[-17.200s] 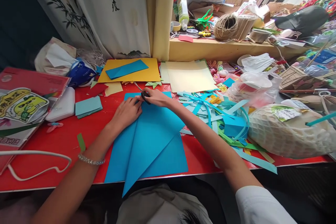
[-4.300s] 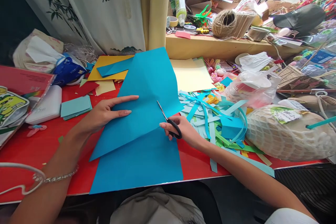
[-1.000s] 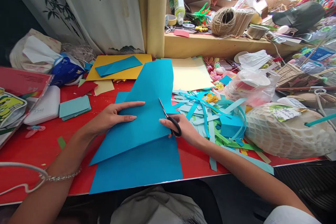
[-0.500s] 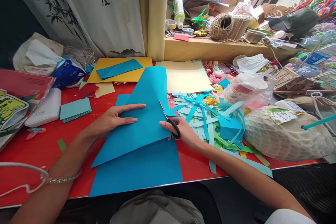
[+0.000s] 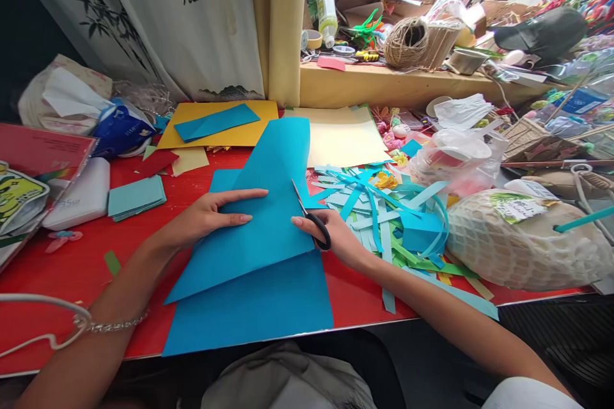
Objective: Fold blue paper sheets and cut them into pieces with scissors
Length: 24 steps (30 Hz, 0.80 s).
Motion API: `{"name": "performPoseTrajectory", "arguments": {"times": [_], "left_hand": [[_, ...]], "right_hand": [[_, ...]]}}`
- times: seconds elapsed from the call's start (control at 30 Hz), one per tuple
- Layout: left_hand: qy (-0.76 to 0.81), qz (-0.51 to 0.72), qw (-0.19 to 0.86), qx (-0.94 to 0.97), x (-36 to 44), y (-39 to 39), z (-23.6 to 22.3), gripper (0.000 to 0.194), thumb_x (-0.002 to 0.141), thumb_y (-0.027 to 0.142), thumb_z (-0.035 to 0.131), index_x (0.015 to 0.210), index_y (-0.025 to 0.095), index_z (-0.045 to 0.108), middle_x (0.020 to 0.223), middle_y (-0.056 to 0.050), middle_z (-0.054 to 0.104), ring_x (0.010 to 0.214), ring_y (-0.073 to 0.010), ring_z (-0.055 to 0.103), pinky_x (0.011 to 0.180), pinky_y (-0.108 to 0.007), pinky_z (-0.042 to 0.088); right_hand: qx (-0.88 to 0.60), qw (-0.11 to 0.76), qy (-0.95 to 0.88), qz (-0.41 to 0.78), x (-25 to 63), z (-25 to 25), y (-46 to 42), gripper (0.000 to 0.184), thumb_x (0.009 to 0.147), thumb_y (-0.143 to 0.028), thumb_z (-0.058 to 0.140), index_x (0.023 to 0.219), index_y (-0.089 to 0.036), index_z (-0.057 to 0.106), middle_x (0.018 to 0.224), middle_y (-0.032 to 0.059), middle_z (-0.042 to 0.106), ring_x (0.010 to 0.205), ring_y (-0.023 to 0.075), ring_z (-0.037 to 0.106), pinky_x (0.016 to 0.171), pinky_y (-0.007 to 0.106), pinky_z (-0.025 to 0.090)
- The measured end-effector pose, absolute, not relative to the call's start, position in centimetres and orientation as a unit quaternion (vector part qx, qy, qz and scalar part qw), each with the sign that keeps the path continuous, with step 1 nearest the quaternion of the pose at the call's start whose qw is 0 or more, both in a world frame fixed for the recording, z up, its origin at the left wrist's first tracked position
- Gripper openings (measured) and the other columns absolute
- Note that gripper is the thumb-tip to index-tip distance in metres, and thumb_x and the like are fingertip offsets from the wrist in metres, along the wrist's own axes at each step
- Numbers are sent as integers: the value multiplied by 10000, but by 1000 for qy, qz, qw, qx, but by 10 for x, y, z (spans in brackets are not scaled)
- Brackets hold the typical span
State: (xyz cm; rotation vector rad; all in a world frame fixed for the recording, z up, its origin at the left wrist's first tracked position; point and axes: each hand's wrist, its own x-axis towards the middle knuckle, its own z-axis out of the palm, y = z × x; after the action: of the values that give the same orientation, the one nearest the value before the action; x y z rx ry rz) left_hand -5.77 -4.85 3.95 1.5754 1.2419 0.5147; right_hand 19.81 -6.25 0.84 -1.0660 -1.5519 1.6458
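Note:
A large blue paper sheet (image 5: 259,294) lies on the red table (image 5: 71,268), its upper part folded over into a raised flap (image 5: 273,204). My left hand (image 5: 211,214) rests flat on that flap, fingers stretched out and pressing it down. At the flap's right edge, my right hand (image 5: 330,236) grips black-handled scissors (image 5: 309,214), their blades pointing up and away along the paper edge.
A heap of blue and green paper strips (image 5: 388,217) lies right of the scissors. Yellow card (image 5: 225,124) with a blue piece, cream paper (image 5: 340,134), a stack of pale blue squares (image 5: 137,195), a netted bundle (image 5: 522,243) and a cluttered sill with twine (image 5: 407,41) surround the work.
The blue flap has sunk from standing nearly upright to lying lower under my left hand. Over the last second both hands and the scissors have barely moved.

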Motion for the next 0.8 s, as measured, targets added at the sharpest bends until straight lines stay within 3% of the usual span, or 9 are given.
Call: {"name": "performPoseTrajectory", "arguments": {"times": [0.8], "left_hand": [[518, 210, 516, 649, -54, -51, 43, 442, 772, 440, 660, 1202, 488, 572, 1418, 130, 452, 1241, -262, 492, 847, -248, 545]], "right_hand": [[-404, 314, -581, 633, 198, 9, -63, 412, 775, -532, 622, 631, -185, 452, 576, -55, 339, 497, 79, 329, 463, 238, 237]]}}
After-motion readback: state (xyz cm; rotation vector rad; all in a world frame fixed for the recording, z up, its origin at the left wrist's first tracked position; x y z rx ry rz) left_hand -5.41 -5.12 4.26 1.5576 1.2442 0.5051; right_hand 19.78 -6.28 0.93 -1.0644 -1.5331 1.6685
